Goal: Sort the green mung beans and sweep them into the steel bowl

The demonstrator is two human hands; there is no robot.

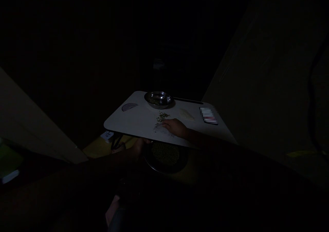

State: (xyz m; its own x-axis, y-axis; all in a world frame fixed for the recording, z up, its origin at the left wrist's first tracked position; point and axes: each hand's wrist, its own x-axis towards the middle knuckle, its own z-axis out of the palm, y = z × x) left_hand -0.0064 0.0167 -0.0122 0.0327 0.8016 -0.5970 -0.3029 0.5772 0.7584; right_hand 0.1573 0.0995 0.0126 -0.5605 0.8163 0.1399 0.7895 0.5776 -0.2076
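My right hand point(177, 127) is over the near edge of a white tabletop point(123, 124), its fingers closed on a pale, see-through flat piece point(163, 130). Small green grains point(162, 116) lie loose just beyond those fingers. Below the table's near edge, my left hand point(141, 145) is beside a wide bowl point(154, 167) full of green grains point(166, 153). Darkness and the table edge hide most of the left fingers, so their grip is unclear. A shiny metal bowl point(164, 103) with some grains inside stands at the table's far side.
On the table's left lies a half-round, see-through piece point(130, 106). A pale flat item point(186, 114) rests right of the grains, with a phone-like object point(208, 115), its face blurred, farther right. A light panel point(31, 122) rises at left, a wall point(269, 88) at right.
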